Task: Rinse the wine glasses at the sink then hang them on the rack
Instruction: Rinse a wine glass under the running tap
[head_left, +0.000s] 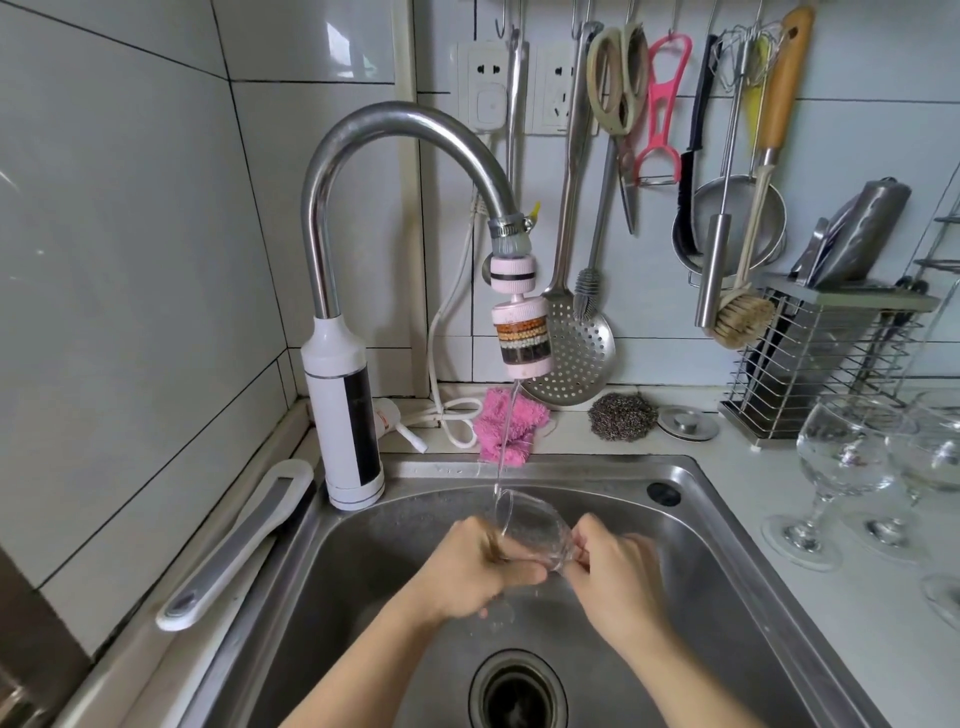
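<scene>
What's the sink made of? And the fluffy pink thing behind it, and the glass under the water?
The sink looks like brushed stainless steel: grey, with a dull shine and soft reflections. The pink cloth seems to be a fluffy fabric, maybe microfibre or terry, judging by its fuzzy pile. The wine glass looks like clear glass, since you can see straight through it; clear plastic can't be ruled out.

White tiled wall (130, 234), 2 wall sockets (488, 73), pale countertop (769, 499)

Brushed steel sink (691, 525), shiny curved metal tap (363, 130), clear glossy wine glass (530, 530), fluffy pink cloth (511, 426), glossy white wall tiles (130, 208).
</scene>
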